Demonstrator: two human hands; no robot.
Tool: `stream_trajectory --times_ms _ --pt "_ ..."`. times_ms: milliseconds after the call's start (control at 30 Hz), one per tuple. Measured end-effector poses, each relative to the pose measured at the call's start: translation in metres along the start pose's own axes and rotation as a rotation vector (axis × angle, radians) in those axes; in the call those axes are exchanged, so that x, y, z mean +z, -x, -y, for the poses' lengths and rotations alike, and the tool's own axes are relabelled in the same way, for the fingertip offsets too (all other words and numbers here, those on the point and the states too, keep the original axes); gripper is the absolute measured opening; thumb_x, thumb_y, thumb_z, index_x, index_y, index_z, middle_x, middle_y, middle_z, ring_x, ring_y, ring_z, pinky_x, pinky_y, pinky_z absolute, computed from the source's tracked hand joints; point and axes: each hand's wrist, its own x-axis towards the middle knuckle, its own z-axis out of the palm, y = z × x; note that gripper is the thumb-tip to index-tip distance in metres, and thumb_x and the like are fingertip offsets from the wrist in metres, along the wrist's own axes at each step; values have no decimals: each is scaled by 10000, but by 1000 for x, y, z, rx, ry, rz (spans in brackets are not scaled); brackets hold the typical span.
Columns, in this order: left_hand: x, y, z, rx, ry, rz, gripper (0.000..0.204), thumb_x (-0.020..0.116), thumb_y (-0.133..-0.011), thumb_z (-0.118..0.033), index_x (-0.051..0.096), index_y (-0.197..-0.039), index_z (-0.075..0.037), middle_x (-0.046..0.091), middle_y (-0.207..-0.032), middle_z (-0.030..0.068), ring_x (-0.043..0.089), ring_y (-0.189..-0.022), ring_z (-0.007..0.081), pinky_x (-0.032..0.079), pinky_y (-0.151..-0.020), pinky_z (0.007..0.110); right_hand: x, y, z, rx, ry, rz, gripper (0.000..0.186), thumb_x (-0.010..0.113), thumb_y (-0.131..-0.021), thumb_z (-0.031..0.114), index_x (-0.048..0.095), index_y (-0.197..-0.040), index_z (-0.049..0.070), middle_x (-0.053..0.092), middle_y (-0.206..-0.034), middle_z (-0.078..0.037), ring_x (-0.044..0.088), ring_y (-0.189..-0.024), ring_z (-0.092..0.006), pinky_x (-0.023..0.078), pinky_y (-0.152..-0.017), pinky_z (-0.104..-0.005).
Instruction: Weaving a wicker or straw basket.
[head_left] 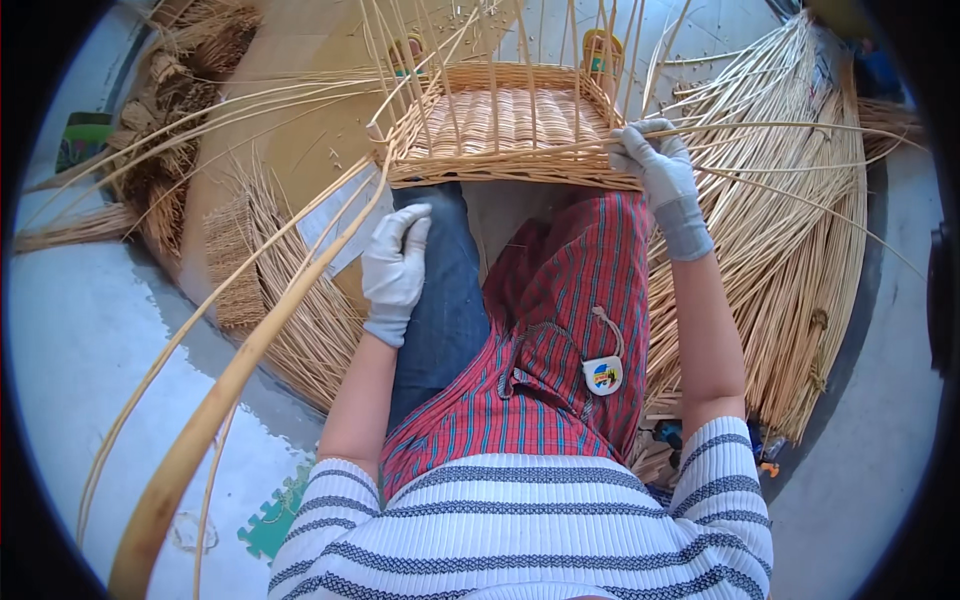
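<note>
A half-woven wicker basket [505, 125] rests across my knees, its flat base woven and low sides begun, with upright stakes rising around it. My right hand [660, 175], in a white-grey glove, grips a willow rod [790, 126] at the basket's right near corner; the rod runs off to the right. My left hand [397, 265], also gloved, hovers over my blue trouser leg, below the basket's left corner. Its fingers are curled and nothing shows in them. Long rods, one of them a thick pale rod [240, 365], slant from that corner toward the lower left.
A large bundle of willow rods [770, 260] lies at the right. Another bundle [300, 300] and brown bundled stalks [175, 110] lie at the left. A red checked cloth [570, 280] covers my lap. Small cut bits are scattered on the floor beyond the basket.
</note>
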Motion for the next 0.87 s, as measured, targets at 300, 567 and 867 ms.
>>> stream_trajectory --times_ms 300,567,867 --pt "34 -99 -16 -536 164 192 400 487 -1063 -346 557 -1298 -30 670 -877 138 549 -429 139 412 -352 290 6 -16 12 28 145 55 107 686 -958 69 588 -989 36 717 -924 -108 697 -776 -160 585 -658 -266" --pt "26 -93 33 -406 521 394 276 590 -1030 -332 599 -1091 -63 651 -911 52 569 -481 68 465 -393 221 16 1 -9 -137 223 -91 157 703 -955 116 625 -1091 96 715 -1005 -62 685 -856 -126 574 -693 -245" --pt "45 -84 14 -452 346 141 193 669 -991 -252 596 -974 -75 553 -570 21 491 -366 85 373 -332 248 192 -25 29 -558 973 328 268 633 -996 158 621 -1262 130 684 -1198 -140 690 -1002 -290 541 -888 -390"
